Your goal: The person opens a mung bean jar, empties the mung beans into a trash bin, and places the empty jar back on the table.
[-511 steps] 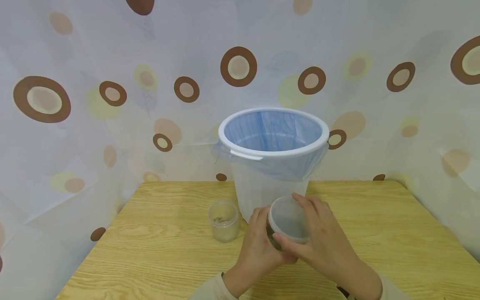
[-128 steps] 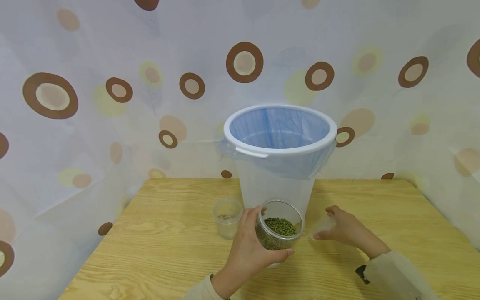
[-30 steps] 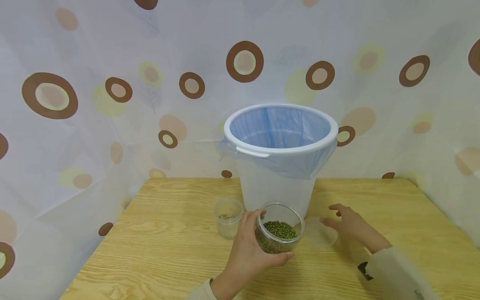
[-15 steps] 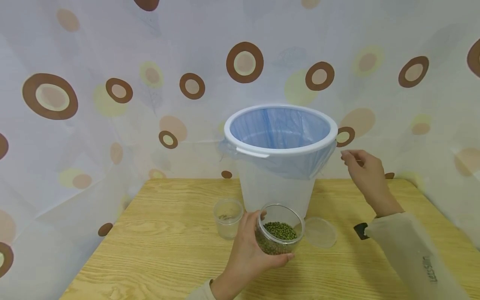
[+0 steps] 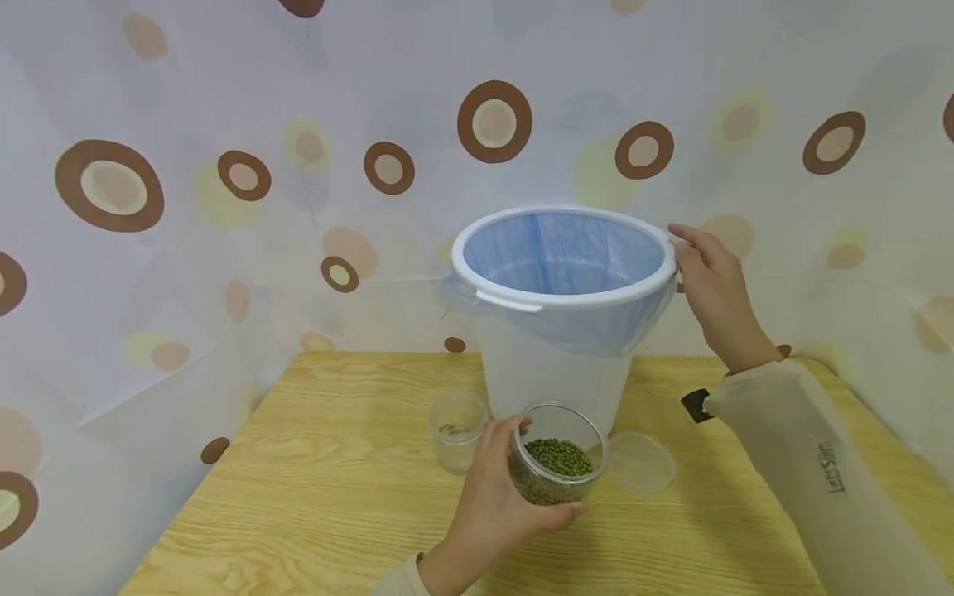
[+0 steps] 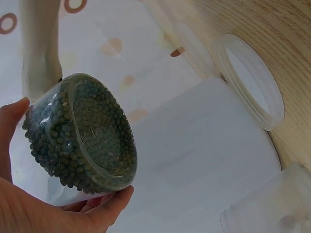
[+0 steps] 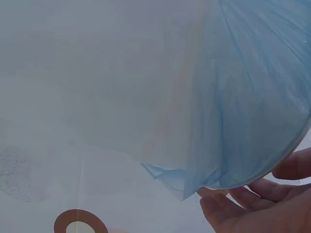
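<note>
My left hand grips a clear plastic jar, tilted so its mouth faces up and forward. Small green beans fill its lower part; the left wrist view shows them through the jar's base. At the right edge of a white bin is my right hand, fingertips right at the rim. In the right wrist view its fingers lie along the outer side of the rim, beside the blue liner bag, not wrapped round it.
A clear tub with a few pale bits stands left of the jar. To the right, a translucent lid lies flat on the wooden table. A round, ring-edged frosted piece shows before the bin in the left wrist view.
My right hand has let go of the lid on the table, then risen to the bin's right rim. The left hand and the jar have stayed nearly still over the last second.
</note>
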`<act>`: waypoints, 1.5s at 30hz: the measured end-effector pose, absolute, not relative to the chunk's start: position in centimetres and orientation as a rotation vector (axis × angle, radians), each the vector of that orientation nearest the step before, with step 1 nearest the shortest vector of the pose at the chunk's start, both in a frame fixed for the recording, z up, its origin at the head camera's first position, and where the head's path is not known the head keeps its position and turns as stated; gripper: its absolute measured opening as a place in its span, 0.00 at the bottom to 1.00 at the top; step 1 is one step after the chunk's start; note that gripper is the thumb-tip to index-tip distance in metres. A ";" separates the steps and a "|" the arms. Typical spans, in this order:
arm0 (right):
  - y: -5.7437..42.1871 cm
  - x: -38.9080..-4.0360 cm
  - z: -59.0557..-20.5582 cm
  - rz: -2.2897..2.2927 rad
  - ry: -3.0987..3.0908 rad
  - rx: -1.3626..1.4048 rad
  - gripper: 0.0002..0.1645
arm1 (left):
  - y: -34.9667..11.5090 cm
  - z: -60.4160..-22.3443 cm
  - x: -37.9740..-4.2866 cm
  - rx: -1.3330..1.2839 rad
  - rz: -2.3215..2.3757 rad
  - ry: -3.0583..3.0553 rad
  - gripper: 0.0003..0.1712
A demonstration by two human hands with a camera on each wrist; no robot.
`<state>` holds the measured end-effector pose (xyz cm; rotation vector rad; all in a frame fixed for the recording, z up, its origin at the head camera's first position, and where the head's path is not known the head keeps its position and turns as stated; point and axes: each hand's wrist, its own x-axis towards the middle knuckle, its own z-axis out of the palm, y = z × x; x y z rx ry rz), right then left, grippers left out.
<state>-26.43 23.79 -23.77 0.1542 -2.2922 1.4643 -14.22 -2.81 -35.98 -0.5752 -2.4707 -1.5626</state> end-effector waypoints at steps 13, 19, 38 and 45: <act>24.8 -29.0 -22.5 1.528 -2.576 0.212 0.34 | -2.7 -35.4 -14.1 -0.642 -1.573 -2.438 0.51; 25.9 -29.0 -22.3 1.382 -2.699 0.250 0.35 | -3.0 -34.5 -14.1 -0.736 -1.609 -2.445 0.49; 25.3 -29.5 -22.5 1.376 -2.681 0.322 0.35 | -9.2 -21.2 -15.0 -0.810 -1.984 -2.620 0.44; 24.7 -29.8 -22.3 1.347 -2.686 0.316 0.35 | -10.7 -16.6 -17.3 -0.583 -1.837 -2.533 0.45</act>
